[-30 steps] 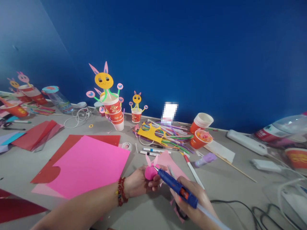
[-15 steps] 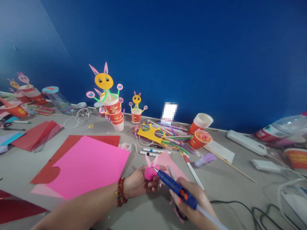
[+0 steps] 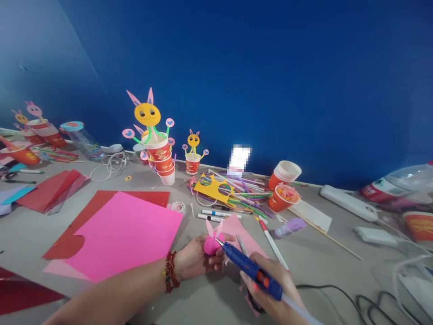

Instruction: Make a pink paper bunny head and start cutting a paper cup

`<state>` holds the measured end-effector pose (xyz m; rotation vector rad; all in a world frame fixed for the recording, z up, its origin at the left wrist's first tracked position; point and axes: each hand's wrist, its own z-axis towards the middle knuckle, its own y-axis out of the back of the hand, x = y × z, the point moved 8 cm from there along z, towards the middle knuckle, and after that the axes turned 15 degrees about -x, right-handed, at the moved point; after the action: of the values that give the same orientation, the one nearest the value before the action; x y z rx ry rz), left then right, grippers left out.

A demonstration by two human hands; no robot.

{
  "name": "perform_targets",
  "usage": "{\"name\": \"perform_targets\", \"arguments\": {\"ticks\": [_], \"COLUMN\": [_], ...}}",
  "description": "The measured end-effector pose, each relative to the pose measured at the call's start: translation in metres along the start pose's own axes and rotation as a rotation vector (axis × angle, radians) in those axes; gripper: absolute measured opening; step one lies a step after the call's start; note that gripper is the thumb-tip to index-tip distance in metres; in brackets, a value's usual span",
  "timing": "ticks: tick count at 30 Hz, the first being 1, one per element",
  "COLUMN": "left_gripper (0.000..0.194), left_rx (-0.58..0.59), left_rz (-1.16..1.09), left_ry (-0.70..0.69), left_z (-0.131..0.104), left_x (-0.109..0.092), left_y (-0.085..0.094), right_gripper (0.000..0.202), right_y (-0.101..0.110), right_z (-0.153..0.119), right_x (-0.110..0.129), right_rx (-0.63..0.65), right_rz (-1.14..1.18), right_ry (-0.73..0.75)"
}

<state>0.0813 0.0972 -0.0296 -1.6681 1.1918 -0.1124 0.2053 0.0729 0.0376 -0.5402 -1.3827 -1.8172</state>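
Note:
My left hand [image 3: 199, 259], with a beaded bracelet [image 3: 172, 273] at its wrist, pinches a pink paper bunny head [image 3: 210, 247] by its edge. Two light pink ears stand up from the round hot-pink disc. In my right hand [image 3: 270, 282] is a blue hot glue gun [image 3: 246, 265], a whitish glue stick [image 3: 299, 309] trailing from its back end. The gun's metal nozzle points left and is at the disc's face below the ears; whether it touches cannot be told. Partly hidden behind the gun lie scissors [image 3: 242, 246] and a light pink paper sheet [image 3: 248, 234].
Hot-pink paper [image 3: 135, 234] overlaps red paper on the left. Stacked paper cups [image 3: 158, 158] carry a yellow bunny figure. Behind my hands lie yellow cut-out paper [image 3: 214, 188], pipe cleaners [image 3: 250, 187] and markers [image 3: 221, 213]. A black cord [image 3: 328, 286] and white power bank [image 3: 348, 203] lie right.
Both hands keep nearly the same place and hold. The glue gun's back end has shifted very slightly right and down, its nozzle still at the pink disc.

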Motion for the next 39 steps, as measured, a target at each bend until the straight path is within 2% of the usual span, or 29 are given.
{"name": "perform_targets", "arguments": {"ticks": [6, 14, 21, 27, 31, 39], "left_gripper": [0.042, 0.044, 0.042, 0.039, 0.04, 0.043], "left_rx": [0.005, -0.038, -0.026, -0.009, -0.016, -0.031], "left_rz": [0.028, 0.066, 0.064, 0.078, 0.081, 0.049], "left_ry": [-0.007, -0.02, -0.026, -0.046, -0.05, -0.019], "left_z": [-0.0011, 0.0003, -0.0007, -0.0012, -0.0013, 0.0007], "left_x": [-0.0002, 0.0016, 0.0003, -0.0008, 0.0, 0.0018], "left_y": [-0.0024, 0.0026, -0.0007, -0.0034, -0.001, 0.0019], "right_gripper": [0.022, 0.022, 0.024, 0.027, 0.024, 0.025], "right_y": [-0.003, -0.0054, -0.0056, -0.0013, -0.0028, -0.0094], "right_z": [0.0003, -0.0011, -0.0011, -0.0001, -0.0013, -0.0038], "right_x": [0.0008, -0.0007, -0.0013, 0.0007, -0.0011, -0.0089], "right_rx": [0.048, 0.041, 0.039, -0.014, 0.017, 0.053], "right_rz": [-0.016, -0.052, -0.016, -0.017, -0.036, -0.001], "right_ry": [0.023, 0.02, 0.007, 0.009, 0.032, -0.04]}}
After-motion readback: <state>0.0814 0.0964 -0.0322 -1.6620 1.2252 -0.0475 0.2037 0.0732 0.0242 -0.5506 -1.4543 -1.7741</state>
